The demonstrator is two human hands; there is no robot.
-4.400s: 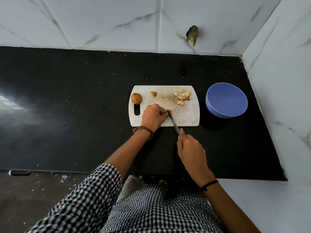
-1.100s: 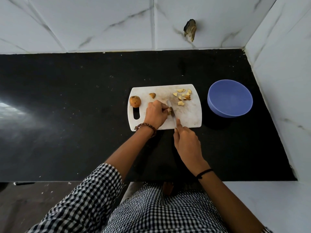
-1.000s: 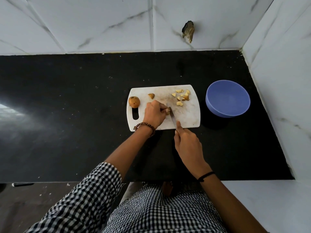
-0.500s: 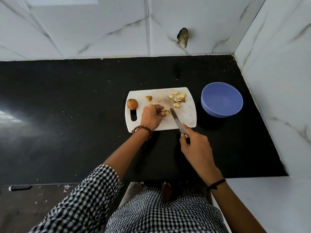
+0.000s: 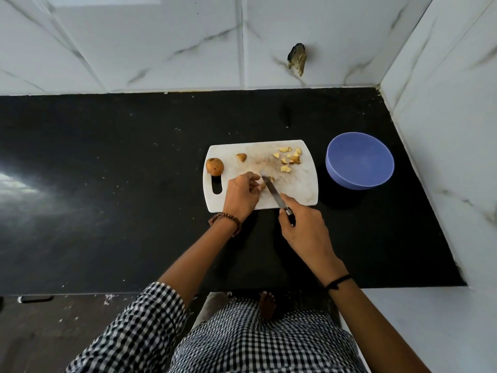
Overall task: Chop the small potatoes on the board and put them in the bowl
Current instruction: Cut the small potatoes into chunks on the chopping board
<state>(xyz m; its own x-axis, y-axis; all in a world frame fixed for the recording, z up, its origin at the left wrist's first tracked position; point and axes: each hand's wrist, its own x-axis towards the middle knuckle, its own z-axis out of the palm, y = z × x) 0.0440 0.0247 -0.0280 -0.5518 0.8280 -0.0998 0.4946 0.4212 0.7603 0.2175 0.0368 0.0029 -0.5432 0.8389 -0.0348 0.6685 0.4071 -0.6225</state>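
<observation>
A person in a checked shirt (image 5: 139,332) chops small potatoes at a black tabletop (image 5: 107,184) walled with white marble-look tile. The white cutting board (image 5: 295,192) lies with its long axis running left to right, its handle slot at the left end, just beside a blue bowl (image 5: 349,181) standing to its right.

The left hand (image 5: 242,195), a bead bracelet (image 5: 226,219) at the wrist, rests on the near middle of the board, its grip curled and pinching a potato piece (image 5: 271,179) at the fingertips. The right hand (image 5: 304,230), with a black band (image 5: 337,282) on its wrist, has its grip wrapped round the handle of a knife (image 5: 273,192), forefinger laid along the top. The blade's long axis slants from the board's near edge up and to the left, its tip pointing away from the person and meeting the pinched piece.

A whole potato (image 5: 214,166) sits at the board's far left above the slot, a lone chunk (image 5: 241,157) lies beside it, and a heap of chopped pieces (image 5: 289,158) lies at the far right corner, nearest the bowl.

Half a second earlier the blade lay clear to the right of the pinched piece, with the right hand drawn further back over the tabletop; it has since closed in on the left fingers. The whole potato, the lone chunk and the heap keep their places on the board.
</observation>
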